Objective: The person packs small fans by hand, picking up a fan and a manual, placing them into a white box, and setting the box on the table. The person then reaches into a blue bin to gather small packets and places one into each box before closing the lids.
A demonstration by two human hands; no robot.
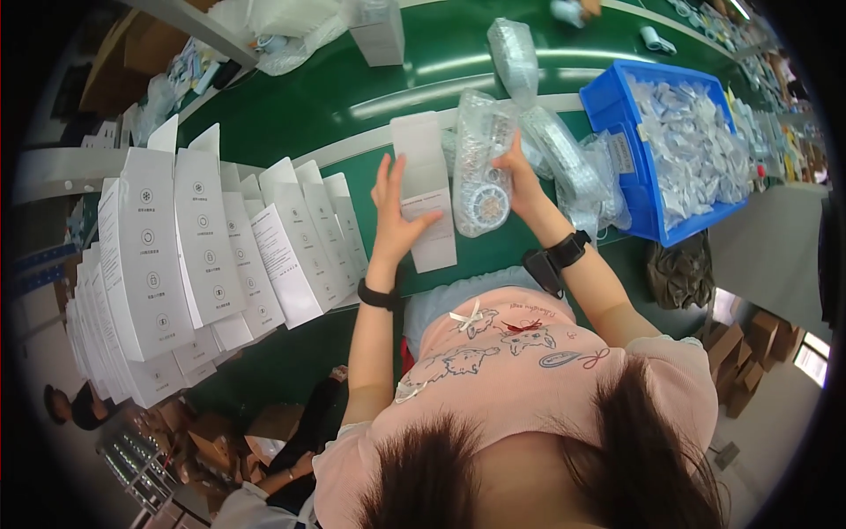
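- A pale pink short-sleeved top (551, 401), with a lighter, gathered edge on the right sleeve (674, 348).
- Across its front, dark outlined cats (533, 340), a teardrop motif (557, 360), a line of lettering, a white bow (471, 315) and a red bow (522, 327).
- Pale blue-grey cloth (441, 294) below the hem.
- Black band (378, 295) on the left wrist.
- Black strap (567, 249) with a dark flat piece (542, 271) on the right wrist.
- Long dark hair (423, 480) falling in two parts.
- Left hand (401, 207) and right hand (520, 172) ungloved.

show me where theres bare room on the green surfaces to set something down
Bare: the far green surface, between the upright white box and far wrapped package; smaller, a green patch between the left hand and standing cartons. Crowded: right, where wrapped packages lie beside the blue bin.
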